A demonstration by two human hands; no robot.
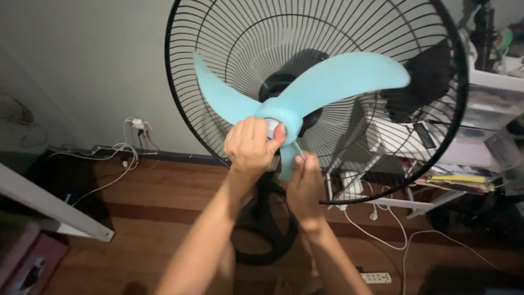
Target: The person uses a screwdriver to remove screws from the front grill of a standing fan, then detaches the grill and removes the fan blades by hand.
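Note:
A standing fan fills the middle of the head view: a black wire rear grille (218,33) with a light blue three-blade propeller (338,79) in front of it. My left hand (250,146) is wrapped around the hub of the blades, fingers closed on it. My right hand (305,183) grips the lower blade (287,164) just under the hub. The fan's round black base (267,240) stands on the wooden floor below my forearms.
White cables and a plug adapter (136,124) run along the wall at left. A white slanted board (49,205) sits at lower left. Shelves with papers and boxes (464,175) stand at right. A white power strip (376,277) lies on the floor.

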